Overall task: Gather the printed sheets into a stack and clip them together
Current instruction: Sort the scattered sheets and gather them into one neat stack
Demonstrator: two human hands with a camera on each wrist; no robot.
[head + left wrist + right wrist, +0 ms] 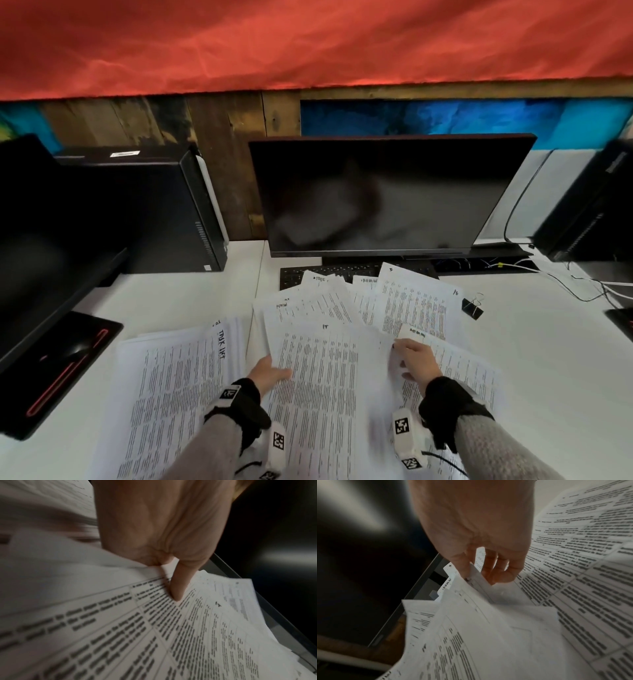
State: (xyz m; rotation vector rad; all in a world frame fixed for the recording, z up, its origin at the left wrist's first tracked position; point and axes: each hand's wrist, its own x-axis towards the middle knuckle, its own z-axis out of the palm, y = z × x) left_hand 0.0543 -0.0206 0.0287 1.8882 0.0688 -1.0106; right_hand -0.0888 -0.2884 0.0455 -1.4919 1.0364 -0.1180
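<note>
Many printed sheets [318, 383] lie fanned out over the white desk [548, 359]. My left hand [274, 371] grips the left edge of the middle sheets, the top one marked "IT". In the left wrist view my left hand [171, 582] has its thumb pressed on top and its fingers hidden beneath the sheets [154, 635]. My right hand [411, 356] pinches the right edge of the same sheets. The right wrist view shows that right hand [479, 574] with a lifted sheet edge [476, 577] between thumb and fingers. A black binder clip [472, 306] lies on the desk right of the sheets, untouched.
A dark monitor [387, 195] stands behind the sheets, which partly cover a black keyboard [325, 274]. A PC tower [171, 205] and a second monitor stand at the left, with a mouse [73, 353] on a black pad. Cables [565, 277] run at the right.
</note>
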